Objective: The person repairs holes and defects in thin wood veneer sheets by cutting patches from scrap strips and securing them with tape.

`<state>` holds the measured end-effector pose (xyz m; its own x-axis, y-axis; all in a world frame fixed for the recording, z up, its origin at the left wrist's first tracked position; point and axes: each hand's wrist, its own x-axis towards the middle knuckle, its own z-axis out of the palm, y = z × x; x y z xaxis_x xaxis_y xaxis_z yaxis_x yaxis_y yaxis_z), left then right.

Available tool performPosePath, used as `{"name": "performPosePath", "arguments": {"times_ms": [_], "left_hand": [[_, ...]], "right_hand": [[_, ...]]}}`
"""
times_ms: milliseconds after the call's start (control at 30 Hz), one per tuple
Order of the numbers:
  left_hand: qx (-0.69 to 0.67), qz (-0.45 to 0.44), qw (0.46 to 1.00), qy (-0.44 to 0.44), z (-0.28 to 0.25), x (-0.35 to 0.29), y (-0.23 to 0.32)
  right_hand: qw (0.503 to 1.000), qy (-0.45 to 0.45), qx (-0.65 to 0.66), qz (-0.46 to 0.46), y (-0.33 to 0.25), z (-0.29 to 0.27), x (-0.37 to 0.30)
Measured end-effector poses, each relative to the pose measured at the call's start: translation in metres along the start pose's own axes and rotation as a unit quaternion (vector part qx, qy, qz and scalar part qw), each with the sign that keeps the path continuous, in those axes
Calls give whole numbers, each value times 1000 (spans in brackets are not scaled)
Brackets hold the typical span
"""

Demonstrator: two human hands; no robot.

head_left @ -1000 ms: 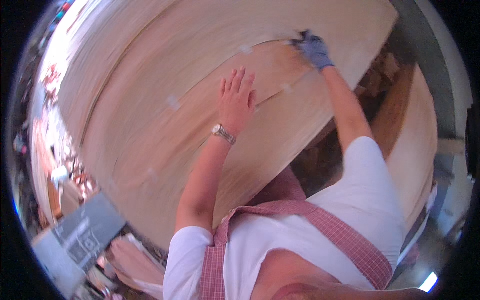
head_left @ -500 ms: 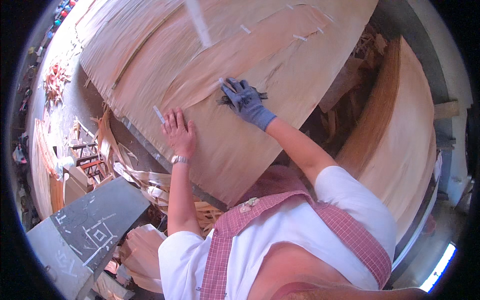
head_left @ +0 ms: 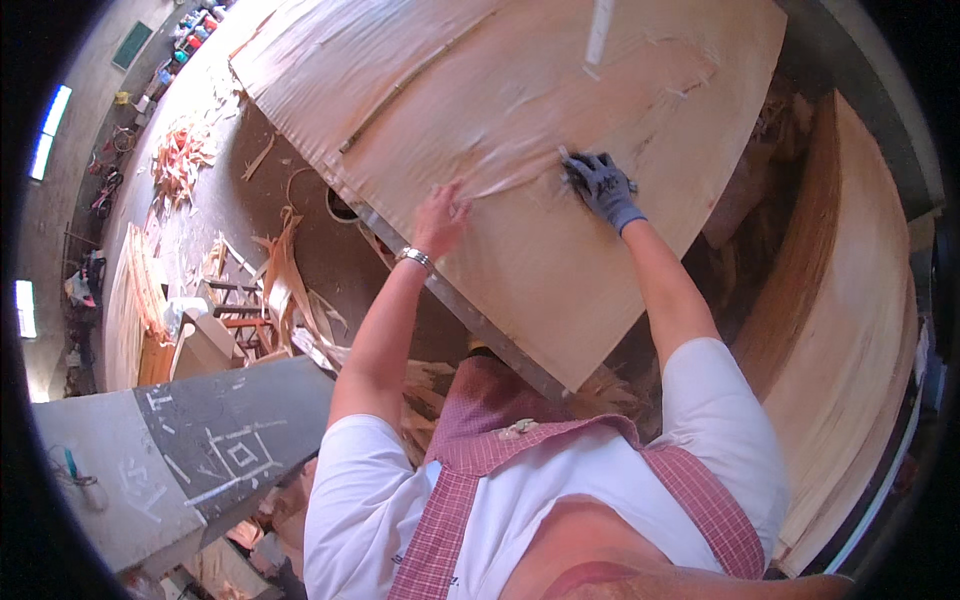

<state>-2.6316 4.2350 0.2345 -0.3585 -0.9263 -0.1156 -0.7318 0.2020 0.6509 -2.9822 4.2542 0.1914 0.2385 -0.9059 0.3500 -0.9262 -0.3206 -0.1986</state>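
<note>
Wood sheet [head_left: 560, 285], lge, pale: 12 o'clk. L hand [head_left: 440, 224], bare, w/ wristwatch [head_left: 415, 258]: 11 o'clk, at sheet's near L edge, blurred, grip can't tell. R hand [head_left: 602, 188], blue-grey glove: 1–2 o'clk, on sheet, fingers bent, grip can't tell. Sheet stack [head_left: 860, 300]: 3 o'clk. Grey board [head_left: 290, 388]: 8 o'clk.

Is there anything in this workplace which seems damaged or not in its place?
Yes. Between the left hand and the gloved right hand, the wood sheet looks wrinkled, while its near corner seems smooth. Also, thin wood scraps lie scattered untidily across the floor at left.
</note>
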Motion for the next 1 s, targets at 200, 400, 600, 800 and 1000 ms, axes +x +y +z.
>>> {"name": "performPosePath", "arguments": {"times_ms": [200,400,600,800,1000], "left_hand": [[339,16,876,341,-88,89,-154],[278,55,932,224,-114,118,-193],[83,88,989,85,-164,118,-163],[233,-12,970,62,-162,168,-214],[260,33,960,100,-148,160,-198]], "right_hand": [[999,-11,-7,45,-38,5,16],[741,30,561,368,-205,68,99],[740,-43,404,537,-293,116,219],[863,-187,126,452,-300,105,269],[705,90,449,542,-283,117,181]]}}
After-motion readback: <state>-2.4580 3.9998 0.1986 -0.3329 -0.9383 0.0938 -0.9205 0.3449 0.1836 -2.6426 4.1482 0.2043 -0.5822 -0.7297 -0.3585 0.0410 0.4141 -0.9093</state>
